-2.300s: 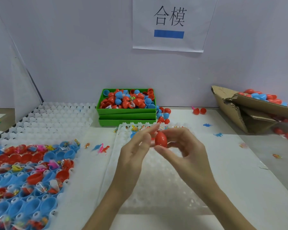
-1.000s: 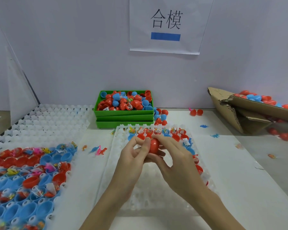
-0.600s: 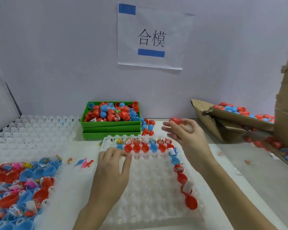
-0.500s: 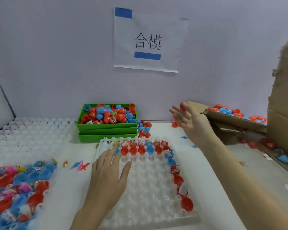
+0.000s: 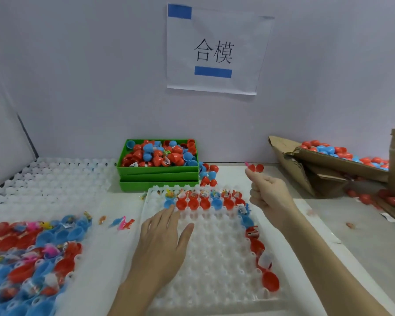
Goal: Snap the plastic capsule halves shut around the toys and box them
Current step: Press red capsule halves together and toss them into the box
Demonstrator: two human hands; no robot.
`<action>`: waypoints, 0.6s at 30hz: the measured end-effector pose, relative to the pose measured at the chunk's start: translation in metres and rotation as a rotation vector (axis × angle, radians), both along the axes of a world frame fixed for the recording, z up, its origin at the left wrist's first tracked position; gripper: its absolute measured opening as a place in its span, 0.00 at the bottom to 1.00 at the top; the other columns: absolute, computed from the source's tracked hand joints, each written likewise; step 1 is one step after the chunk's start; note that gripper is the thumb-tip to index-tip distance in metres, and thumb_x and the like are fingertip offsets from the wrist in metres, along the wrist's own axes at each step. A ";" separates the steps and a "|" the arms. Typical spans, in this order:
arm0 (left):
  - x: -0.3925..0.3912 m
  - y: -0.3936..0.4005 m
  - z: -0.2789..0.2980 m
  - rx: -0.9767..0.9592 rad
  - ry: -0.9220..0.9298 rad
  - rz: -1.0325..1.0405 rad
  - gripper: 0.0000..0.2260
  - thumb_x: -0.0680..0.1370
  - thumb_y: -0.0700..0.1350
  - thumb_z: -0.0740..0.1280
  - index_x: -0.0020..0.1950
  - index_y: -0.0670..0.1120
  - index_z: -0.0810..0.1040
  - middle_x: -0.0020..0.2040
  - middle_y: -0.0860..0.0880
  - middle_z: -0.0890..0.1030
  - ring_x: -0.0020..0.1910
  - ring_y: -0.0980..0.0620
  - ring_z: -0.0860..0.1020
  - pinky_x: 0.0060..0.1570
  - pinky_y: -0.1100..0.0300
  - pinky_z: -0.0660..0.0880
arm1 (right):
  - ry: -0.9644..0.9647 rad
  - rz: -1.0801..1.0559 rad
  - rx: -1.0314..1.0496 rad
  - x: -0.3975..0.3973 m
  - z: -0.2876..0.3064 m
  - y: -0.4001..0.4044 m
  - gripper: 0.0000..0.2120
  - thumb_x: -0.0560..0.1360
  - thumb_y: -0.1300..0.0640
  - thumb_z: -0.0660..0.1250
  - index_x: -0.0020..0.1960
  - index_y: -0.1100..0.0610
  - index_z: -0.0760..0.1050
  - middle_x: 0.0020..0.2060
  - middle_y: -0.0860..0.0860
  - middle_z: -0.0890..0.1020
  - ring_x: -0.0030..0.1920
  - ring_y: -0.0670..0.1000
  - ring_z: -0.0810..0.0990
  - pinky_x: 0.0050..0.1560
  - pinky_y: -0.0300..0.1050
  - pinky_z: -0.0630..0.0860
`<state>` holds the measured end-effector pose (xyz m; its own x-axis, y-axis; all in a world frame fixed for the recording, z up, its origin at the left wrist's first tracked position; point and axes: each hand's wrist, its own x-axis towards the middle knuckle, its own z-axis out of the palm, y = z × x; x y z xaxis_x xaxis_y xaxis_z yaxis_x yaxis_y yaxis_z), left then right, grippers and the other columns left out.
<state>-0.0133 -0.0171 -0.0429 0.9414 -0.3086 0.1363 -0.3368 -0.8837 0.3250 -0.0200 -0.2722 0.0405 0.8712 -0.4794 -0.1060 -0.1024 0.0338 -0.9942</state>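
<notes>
My left hand (image 5: 162, 242) lies flat, fingers straight, on the white dimpled tray (image 5: 214, 258). Red and blue capsule halves with bagged toys (image 5: 203, 201) fill the tray's far row, and more red halves (image 5: 257, 245) run down its right column. My right hand (image 5: 269, 195) hovers above the tray's far right corner with curled fingers and holds nothing. Two red capsule pieces (image 5: 257, 168) lie on the table just behind its fingertip. An open cardboard box (image 5: 306, 169) at the right holds closed red and blue capsules (image 5: 333, 151).
Stacked green bins (image 5: 157, 179) of capsule halves stand at the back centre, with loose capsules (image 5: 209, 174) beside them. A second tray of halves and toys (image 5: 21, 247) sits at the left, behind it bare white trays (image 5: 62, 179). Small loose toys (image 5: 123, 223) lie between the trays.
Both hands pressed a red capsule together, then my right hand carried it toward the cardboard box and came back without it. My left hand dropped flat onto the tray.
</notes>
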 end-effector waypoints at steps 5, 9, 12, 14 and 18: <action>-0.001 0.000 0.001 0.005 0.010 -0.028 0.32 0.82 0.68 0.40 0.83 0.57 0.58 0.84 0.58 0.54 0.82 0.56 0.51 0.80 0.56 0.47 | -0.056 0.102 -0.112 -0.034 -0.018 0.036 0.27 0.82 0.47 0.66 0.36 0.66 0.63 0.29 0.55 0.60 0.28 0.51 0.57 0.28 0.42 0.59; -0.002 -0.004 0.005 0.076 -0.025 -0.095 0.29 0.84 0.66 0.44 0.82 0.56 0.59 0.84 0.57 0.52 0.81 0.54 0.53 0.80 0.52 0.51 | -0.048 0.099 -0.177 -0.036 -0.024 0.041 0.27 0.82 0.47 0.66 0.37 0.68 0.65 0.29 0.58 0.63 0.27 0.50 0.59 0.27 0.37 0.64; 0.004 -0.008 0.009 0.093 -0.001 -0.126 0.28 0.84 0.66 0.45 0.80 0.54 0.59 0.81 0.55 0.61 0.77 0.52 0.58 0.76 0.51 0.55 | -0.114 0.078 -0.394 -0.034 -0.028 0.042 0.30 0.81 0.48 0.68 0.35 0.70 0.63 0.26 0.56 0.63 0.26 0.51 0.61 0.35 0.40 0.74; 0.009 -0.012 0.012 0.095 -0.009 -0.115 0.24 0.84 0.65 0.45 0.71 0.53 0.65 0.74 0.53 0.68 0.71 0.52 0.63 0.71 0.52 0.58 | -0.156 0.087 -0.464 -0.035 -0.030 0.041 0.29 0.81 0.50 0.69 0.33 0.66 0.60 0.23 0.50 0.61 0.28 0.58 0.66 0.45 0.44 0.78; 0.011 -0.015 0.011 0.058 -0.053 -0.108 0.26 0.84 0.64 0.42 0.70 0.53 0.69 0.71 0.56 0.68 0.71 0.55 0.64 0.72 0.53 0.57 | -0.227 0.144 -0.580 -0.034 -0.037 0.040 0.28 0.80 0.52 0.70 0.32 0.61 0.57 0.22 0.46 0.60 0.25 0.48 0.62 0.45 0.29 0.76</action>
<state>-0.0025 -0.0324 -0.0319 0.8942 -0.4166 0.1640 -0.4463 -0.8580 0.2540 -0.0542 -0.2318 0.0039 0.9014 -0.2803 0.3301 0.1492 -0.5146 -0.8444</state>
